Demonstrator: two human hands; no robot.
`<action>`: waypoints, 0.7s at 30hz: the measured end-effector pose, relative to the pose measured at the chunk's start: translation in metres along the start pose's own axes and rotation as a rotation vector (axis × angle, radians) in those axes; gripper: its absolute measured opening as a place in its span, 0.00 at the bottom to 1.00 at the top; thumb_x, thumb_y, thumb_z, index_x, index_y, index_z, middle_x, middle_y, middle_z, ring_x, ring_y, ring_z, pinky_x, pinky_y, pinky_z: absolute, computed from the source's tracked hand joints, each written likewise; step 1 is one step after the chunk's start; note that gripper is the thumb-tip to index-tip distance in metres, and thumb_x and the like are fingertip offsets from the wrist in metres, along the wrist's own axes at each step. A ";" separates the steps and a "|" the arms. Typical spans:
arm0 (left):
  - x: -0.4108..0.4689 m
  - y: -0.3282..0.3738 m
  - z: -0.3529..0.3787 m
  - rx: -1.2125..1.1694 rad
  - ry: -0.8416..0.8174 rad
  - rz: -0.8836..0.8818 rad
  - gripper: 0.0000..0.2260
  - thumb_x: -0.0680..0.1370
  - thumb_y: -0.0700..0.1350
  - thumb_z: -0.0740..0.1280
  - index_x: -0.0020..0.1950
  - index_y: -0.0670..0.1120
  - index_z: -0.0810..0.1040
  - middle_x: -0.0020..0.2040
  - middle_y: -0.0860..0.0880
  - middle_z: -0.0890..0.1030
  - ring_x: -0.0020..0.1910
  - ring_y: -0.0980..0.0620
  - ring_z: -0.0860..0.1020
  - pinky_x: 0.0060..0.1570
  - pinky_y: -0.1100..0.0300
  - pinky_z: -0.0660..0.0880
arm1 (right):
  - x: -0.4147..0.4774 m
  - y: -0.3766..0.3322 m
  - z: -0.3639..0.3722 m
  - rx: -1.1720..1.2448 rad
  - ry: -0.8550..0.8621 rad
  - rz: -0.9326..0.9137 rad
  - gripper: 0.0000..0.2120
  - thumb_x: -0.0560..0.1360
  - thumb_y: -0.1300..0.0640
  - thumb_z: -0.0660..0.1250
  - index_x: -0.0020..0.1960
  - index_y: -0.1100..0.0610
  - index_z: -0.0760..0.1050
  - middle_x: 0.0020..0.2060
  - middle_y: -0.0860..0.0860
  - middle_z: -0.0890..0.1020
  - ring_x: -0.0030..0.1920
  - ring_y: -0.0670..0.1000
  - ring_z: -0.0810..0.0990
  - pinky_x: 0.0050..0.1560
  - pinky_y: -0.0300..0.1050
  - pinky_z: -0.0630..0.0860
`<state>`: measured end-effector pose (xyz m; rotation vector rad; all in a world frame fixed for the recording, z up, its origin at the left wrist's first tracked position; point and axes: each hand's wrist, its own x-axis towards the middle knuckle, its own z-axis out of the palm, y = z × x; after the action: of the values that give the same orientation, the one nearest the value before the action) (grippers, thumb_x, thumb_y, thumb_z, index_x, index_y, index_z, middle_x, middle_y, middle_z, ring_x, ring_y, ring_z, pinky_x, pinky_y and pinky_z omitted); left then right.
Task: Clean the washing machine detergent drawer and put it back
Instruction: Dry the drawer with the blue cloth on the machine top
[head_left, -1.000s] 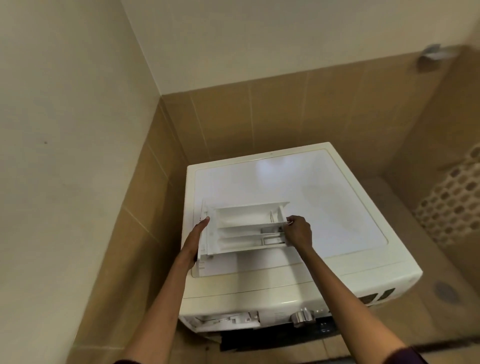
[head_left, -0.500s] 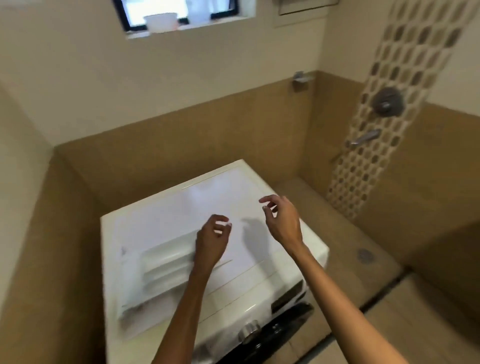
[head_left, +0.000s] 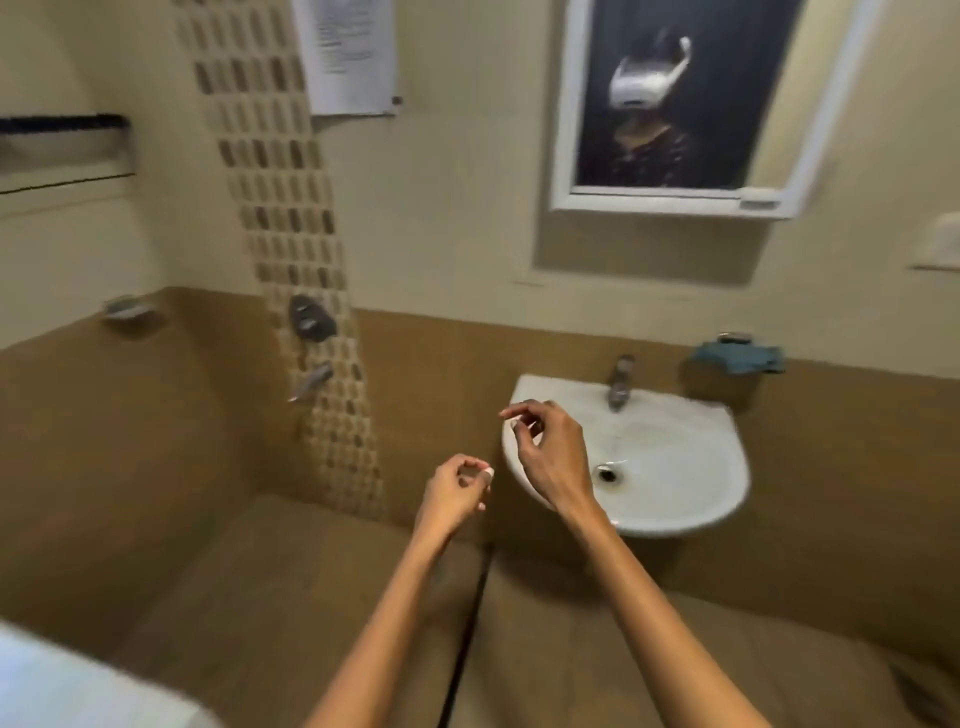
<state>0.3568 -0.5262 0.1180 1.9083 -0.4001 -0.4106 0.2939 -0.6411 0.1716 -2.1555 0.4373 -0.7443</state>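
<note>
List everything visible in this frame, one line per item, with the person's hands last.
Sink: one, white, on the wall, right of centre.
Sink tap: one, metal, at the basin's back edge.
Cloth: one, blue-green, on a wall holder right of the tap.
Mirror: one, white frame, above the sink.
Paper notice: one, white, top centre wall.
Shower valve: one, metal, on the mosaic tile strip.
Spout: one, metal, below the valve.
Soap dish: one, metal, left wall.
Washing machine: one white corner, bottom left.
Left hand: empty, fingers curled.
Right hand: empty, over the sink's left rim.
</note>
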 end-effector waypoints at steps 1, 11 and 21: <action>0.018 0.016 0.034 -0.007 -0.054 0.009 0.01 0.78 0.42 0.64 0.47 0.47 0.75 0.36 0.49 0.78 0.23 0.61 0.74 0.24 0.70 0.67 | 0.015 0.020 -0.025 -0.012 0.044 0.015 0.11 0.75 0.64 0.63 0.47 0.52 0.82 0.42 0.49 0.79 0.39 0.45 0.75 0.44 0.35 0.69; 0.171 0.131 0.268 -0.130 -0.423 -0.086 0.05 0.79 0.44 0.62 0.52 0.44 0.74 0.35 0.48 0.77 0.23 0.57 0.73 0.25 0.67 0.67 | 0.135 0.188 -0.195 -0.212 0.335 0.193 0.11 0.73 0.67 0.64 0.47 0.57 0.83 0.45 0.53 0.82 0.44 0.51 0.79 0.49 0.48 0.76; 0.359 0.160 0.399 -0.122 -0.369 -0.184 0.16 0.76 0.53 0.66 0.44 0.39 0.76 0.34 0.43 0.75 0.25 0.51 0.70 0.25 0.65 0.66 | 0.261 0.335 -0.213 -0.425 0.258 0.417 0.10 0.75 0.62 0.65 0.55 0.58 0.80 0.54 0.55 0.79 0.53 0.53 0.78 0.51 0.43 0.74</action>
<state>0.4771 -1.0727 0.0937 1.7557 -0.4305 -0.8967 0.3383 -1.1105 0.1140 -2.2395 1.2334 -0.7364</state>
